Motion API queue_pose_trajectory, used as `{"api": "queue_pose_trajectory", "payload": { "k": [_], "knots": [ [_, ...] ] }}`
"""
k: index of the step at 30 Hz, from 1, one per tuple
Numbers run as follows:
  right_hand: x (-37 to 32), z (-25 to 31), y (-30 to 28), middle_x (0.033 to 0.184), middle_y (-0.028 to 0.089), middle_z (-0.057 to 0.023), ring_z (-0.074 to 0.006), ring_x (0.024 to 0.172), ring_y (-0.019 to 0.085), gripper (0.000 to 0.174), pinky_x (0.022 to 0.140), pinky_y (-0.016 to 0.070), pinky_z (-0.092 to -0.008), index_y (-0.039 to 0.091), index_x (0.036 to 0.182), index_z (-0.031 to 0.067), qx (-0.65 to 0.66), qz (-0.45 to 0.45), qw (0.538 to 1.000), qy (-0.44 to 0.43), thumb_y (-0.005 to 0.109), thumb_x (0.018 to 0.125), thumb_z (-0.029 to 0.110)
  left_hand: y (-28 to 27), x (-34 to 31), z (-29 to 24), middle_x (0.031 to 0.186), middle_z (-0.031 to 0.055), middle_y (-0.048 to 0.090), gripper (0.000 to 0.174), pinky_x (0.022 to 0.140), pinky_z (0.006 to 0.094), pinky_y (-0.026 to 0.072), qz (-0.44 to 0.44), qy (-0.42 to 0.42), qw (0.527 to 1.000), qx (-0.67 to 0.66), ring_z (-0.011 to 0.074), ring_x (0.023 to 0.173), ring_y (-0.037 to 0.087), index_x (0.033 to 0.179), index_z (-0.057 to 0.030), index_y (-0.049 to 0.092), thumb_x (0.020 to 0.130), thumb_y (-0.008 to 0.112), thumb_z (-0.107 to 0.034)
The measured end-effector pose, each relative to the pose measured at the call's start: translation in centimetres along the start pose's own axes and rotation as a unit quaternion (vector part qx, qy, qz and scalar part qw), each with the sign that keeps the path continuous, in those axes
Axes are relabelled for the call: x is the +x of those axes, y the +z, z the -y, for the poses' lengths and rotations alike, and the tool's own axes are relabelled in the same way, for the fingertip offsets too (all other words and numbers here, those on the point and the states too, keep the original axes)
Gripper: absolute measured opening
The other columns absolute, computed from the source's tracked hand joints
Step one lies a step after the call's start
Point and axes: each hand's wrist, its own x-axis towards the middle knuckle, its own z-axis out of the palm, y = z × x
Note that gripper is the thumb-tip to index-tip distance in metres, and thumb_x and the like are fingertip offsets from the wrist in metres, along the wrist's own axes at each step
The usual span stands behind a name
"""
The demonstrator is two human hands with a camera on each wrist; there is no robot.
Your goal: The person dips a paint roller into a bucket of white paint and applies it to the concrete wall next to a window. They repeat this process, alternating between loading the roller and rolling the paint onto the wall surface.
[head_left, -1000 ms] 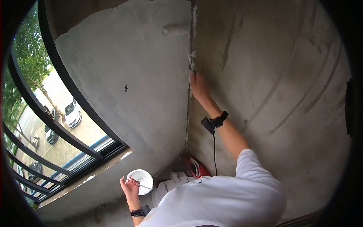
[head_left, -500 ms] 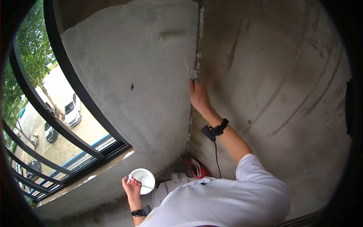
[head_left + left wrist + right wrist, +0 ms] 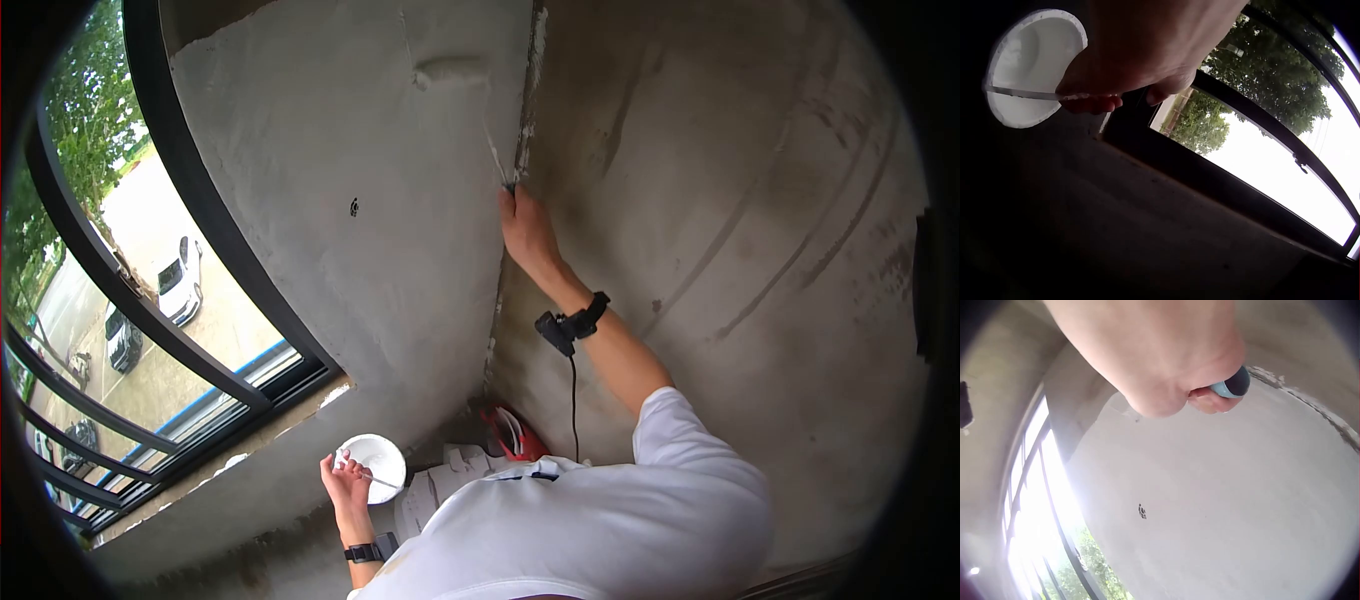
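Right hand (image 3: 525, 228) is up at the corner (image 3: 497, 300) where two grey walls meet, fingers curled round a scraper (image 3: 494, 155). In the wrist view only its blue-grey handle end (image 3: 1235, 383) pokes out of the fist, and the blade is out of frame. Left hand (image 3: 345, 484), low by the window sill (image 3: 280, 420), pinches a thin flat blade (image 3: 1022, 94) laid across a white bowl (image 3: 1032, 56) — whether the fingers also carry the bowl cannot be told. Below it, the wrist view is too dark to read.

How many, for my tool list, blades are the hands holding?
2. The right hand holds one blade at the wall corner; the left hand holds a second blade across the white bowl. Others may be hidden.
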Motion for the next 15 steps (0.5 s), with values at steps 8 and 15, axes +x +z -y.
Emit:
{"api": "queue_pose_trajectory", "payload": {
  "k": [8, 15],
  "knots": [
    [5.0, 3.6, -1.7, 0.066, 0.058, -0.0261, -0.0474, 0.067, 0.061, 0.039, 0.058, 0.0465, -0.0500, 0.053, 0.082, -0.0046, -0.011, -0.023, 0.999, -0.036, 0.050, 0.103, 0.028, -0.1, -0.7, 0.0, 0.059, -0.0028, 0.046, 0.029, 0.061, 0.0282, 0.0427, 0.012, 0.001, 1.000, 0.006, 0.0121, 0.055, 0.046, 0.088, -0.0085, 0.057, 0.088, 0.057, -0.037],
    [4.6, 5.9, -1.5, 0.066, 0.060, -0.0260, -0.0446, 0.065, 0.063, 0.041, 0.058, 0.0472, -0.0476, 0.054, 0.081, -0.0053, 0.009, 0.014, 1.000, -0.016, 0.049, 0.103, 0.029, -0.2, -1.2, 0.3, 0.064, -0.0023, 0.047, 0.029, 0.061, 0.0286, 0.0417, 0.013, 0.015, 1.000, 0.002, 0.0131, 0.060, 0.047, 0.089, -0.0078, 0.057, 0.087, 0.058, -0.037]
  ]
}}
